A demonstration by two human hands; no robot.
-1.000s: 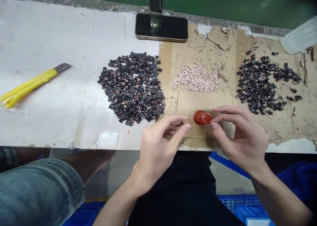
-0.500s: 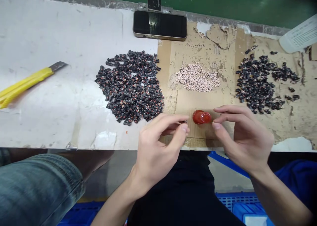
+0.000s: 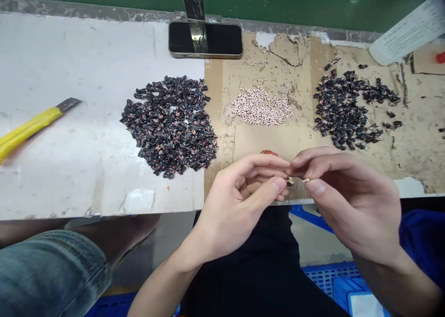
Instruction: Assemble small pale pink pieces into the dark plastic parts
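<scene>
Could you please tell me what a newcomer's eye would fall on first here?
Probably the big black pile left of centre, then the yellow knife at far left. At the front of the table, the left hand pinches a dark piece beside the right hand, which pinches a paler one.

Worktable topped with scuffed white sheet (image 3: pixel 86 66) at left, worn brown cardboard (image 3: pixel 266 141) at right, torn near back edge. Grimy grey strip (image 3: pixel 86 11) along back; metal upright (image 3: pixel 193 2) rises there. Green surface (image 3: pixel 278 6) beyond, faint light glare upper right, corner dark. Below: grey floor (image 3: pixel 316 247), blue slotted plastic crate (image 3: pixel 318 277).
</scene>
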